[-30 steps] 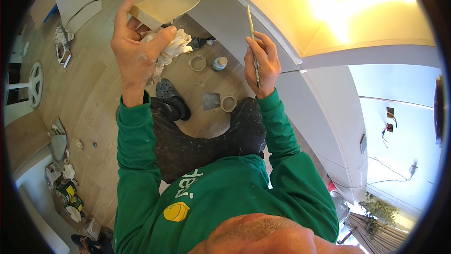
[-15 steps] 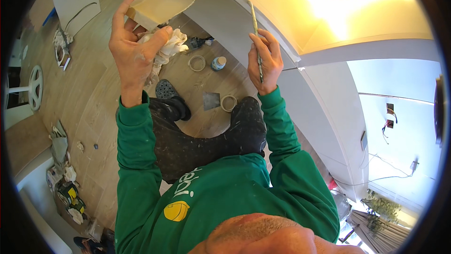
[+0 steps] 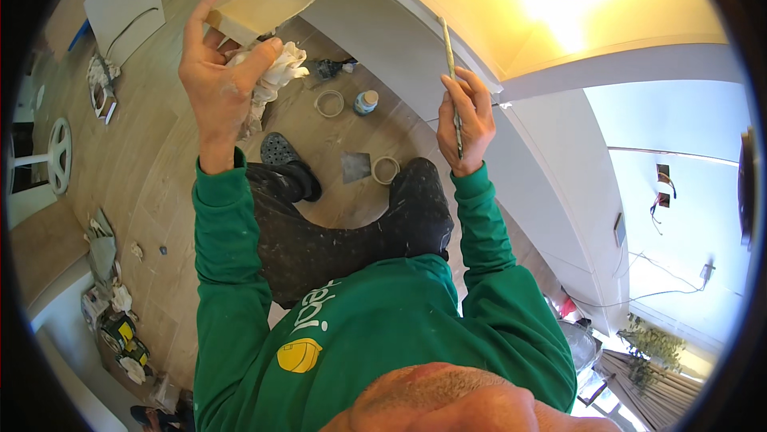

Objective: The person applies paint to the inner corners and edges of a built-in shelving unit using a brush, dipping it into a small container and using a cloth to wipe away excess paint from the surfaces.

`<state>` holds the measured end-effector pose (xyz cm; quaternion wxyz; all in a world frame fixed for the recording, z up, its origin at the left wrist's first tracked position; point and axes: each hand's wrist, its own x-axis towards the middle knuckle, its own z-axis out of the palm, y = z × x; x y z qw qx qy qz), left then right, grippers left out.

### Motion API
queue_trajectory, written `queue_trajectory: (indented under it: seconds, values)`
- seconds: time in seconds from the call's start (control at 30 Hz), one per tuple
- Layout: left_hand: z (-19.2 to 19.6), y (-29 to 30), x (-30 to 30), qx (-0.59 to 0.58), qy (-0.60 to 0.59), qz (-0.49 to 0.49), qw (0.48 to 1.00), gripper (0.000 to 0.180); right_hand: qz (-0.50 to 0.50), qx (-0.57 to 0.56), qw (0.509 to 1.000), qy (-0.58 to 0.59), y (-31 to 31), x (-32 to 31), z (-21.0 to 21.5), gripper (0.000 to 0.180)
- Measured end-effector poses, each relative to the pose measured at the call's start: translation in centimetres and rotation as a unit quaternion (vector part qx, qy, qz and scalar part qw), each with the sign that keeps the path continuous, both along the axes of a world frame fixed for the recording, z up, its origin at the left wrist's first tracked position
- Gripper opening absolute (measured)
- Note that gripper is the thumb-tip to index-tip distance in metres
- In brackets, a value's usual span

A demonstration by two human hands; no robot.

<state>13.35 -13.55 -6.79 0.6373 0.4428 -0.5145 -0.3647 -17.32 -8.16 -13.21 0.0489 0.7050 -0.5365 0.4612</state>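
My left hand [image 3: 216, 92] is raised at upper left, its fingers and thumb closed around a pale cream squarish container [image 3: 268, 0] with a ragged rim. A crumpled white rag [image 3: 276, 72] hangs from the same hand, below the container. In my right hand [image 3: 467, 116], a slender paint-smeared paintbrush [image 3: 449, 52] is pinched, with its upper end pointing at the edge of the lit cream niche [image 3: 527, 72]. A small gap seems to remain between brush and edge, though I cannot tell for sure.
On the wooden floor below are two tape rolls [image 3: 328, 103], a small capped jar [image 3: 366, 103], a grey square sheet [image 3: 356, 167] and a dark bottle [image 3: 327, 69]. A white panel [image 3: 124, 12] leans at far left. Wires [image 3: 662, 202] stick out of the right wall.
My right hand with the paintbrush has moved right and slightly down. The left hand, container and rag have shifted slightly left.
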Motion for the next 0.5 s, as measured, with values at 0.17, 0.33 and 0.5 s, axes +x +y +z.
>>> queue_trajectory:
  seconds: [0.17, 0.33, 0.5]
  values:
    - [0.1, -0.1, -0.3, 0.006, 0.012, -0.003, 1.000, 0.076, -0.011, 0.009, 1.000, -0.001, 1.5, -1.2, -0.1, 0.038]
    - [-0.1, -0.1, -0.4, 0.002, 0.005, -0.005, 1.000, 0.074, -0.022, 0.024, 0.999, 0.006, 3.0, -2.5, 0.0, 0.038]
    - [-0.2, -0.1, -0.4, -0.001, 0.007, 0.000, 1.000, 0.076, -0.035, 0.034, 0.999, 0.017, 4.9, -4.3, 0.2, 0.038]
